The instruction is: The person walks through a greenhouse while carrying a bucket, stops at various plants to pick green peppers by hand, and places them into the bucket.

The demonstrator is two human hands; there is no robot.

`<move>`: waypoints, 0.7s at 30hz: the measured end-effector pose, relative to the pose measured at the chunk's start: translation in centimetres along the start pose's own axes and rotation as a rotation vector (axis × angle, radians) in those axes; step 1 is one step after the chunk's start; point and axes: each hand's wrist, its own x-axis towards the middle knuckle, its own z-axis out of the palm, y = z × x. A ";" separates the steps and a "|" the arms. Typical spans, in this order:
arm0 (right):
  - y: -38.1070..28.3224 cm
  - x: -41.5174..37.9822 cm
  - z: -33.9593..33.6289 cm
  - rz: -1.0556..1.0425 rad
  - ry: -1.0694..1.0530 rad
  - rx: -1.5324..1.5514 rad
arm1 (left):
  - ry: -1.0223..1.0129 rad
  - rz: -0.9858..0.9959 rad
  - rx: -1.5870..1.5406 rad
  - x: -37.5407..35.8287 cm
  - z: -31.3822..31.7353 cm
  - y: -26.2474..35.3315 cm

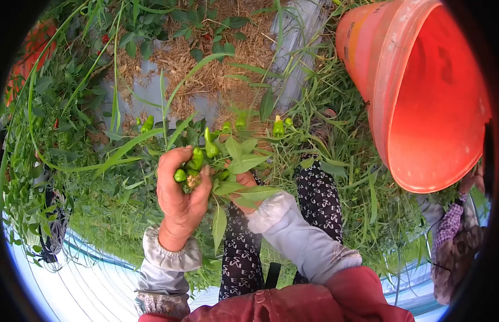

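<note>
From here I make out glossy, smooth peppers, a smooth plastic bucket, rough straw and matt, wrinkled cloth sleeves.

Small, glossy green peppers are between the fingers of the left hand; beside, another pepper points narrow end up.

From the right hand I see a lane at 3 o'clock, over the knee and the grass, limited by the big red bucket that blocks 2 o'clock. At 9 o'clock the left hand is in my way, with leafy plants crowding beyond it, and broad leaves partly cover the right hand itself.
</note>
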 end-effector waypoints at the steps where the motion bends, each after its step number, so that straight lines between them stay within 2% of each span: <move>1: 0.2 0.3 0.0 -0.127 0.001 -0.298 | 0.003 -0.010 0.010 0.5 -0.4 0.2; 3: 0.4 0.8 -0.9 -0.123 -0.032 -0.410 | 0.010 -0.479 -0.217 2.5 -0.7 0.0; 4: 0.2 1.1 -0.9 -0.126 -0.041 -0.447 | -0.013 -0.517 -0.251 3.1 -1.6 -1.2; 6: 0.0 1.0 -0.9 -0.303 -0.122 -0.800 | -0.120 -0.735 -0.417 3.9 -2.8 -1.8; 7: -0.1 0.9 -0.5 -0.297 -0.121 -0.795 | -0.151 -0.834 -0.527 4.2 -2.9 -1.8; 8: -0.4 0.8 -0.1 -0.261 -0.113 -0.845 | -0.152 -0.835 -0.527 4.1 -2.9 -2.1; 10: -2.0 0.4 1.5 -0.158 -0.089 -0.925 | -0.386 -0.854 -0.541 3.9 -2.6 -2.7; 11: -2.1 0.4 1.5 -0.157 -0.079 -0.927 | -0.394 -0.856 -0.547 3.9 -2.3 -2.6; 13: -2.2 0.6 1.7 -0.198 -0.126 -1.122 | -0.597 -0.797 -0.613 4.1 -1.4 -2.2; 14: -2.4 0.7 2.0 -0.179 -0.110 -1.127 | -0.644 -0.714 -0.526 4.0 -1.0 -2.3; 15: -2.4 0.7 2.0 -0.180 -0.104 -1.131 | -0.648 -0.712 -0.531 4.1 -0.9 -2.1; 17: -2.5 0.8 1.8 -0.279 -0.135 -1.080 | -0.694 -0.512 -0.230 4.5 -0.9 -1.2; 19: -2.4 0.7 1.8 -0.332 -0.095 -1.076 | -0.675 -0.482 -0.132 3.9 -0.7 0.3; 21: -2.2 0.9 1.0 -0.043 -0.099 -0.976 | -0.557 0.037 0.068 3.2 -0.2 1.0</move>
